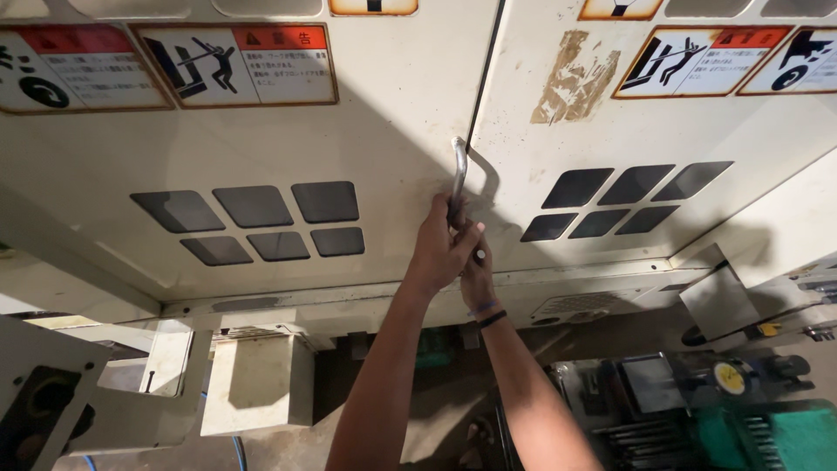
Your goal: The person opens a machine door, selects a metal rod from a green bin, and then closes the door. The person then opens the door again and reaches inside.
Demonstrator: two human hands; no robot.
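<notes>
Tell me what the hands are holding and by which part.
Both hands grip the metal door handle on the cream machine panel: the left hand wraps its lower end, the right hand closes just below it.

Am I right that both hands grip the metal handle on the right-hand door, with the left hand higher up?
Not quite. The head view shows the metal handle fixed to the left-hand door, at its edge by the seam. Both hands do grip it: the left hand higher, the right hand below.
</notes>
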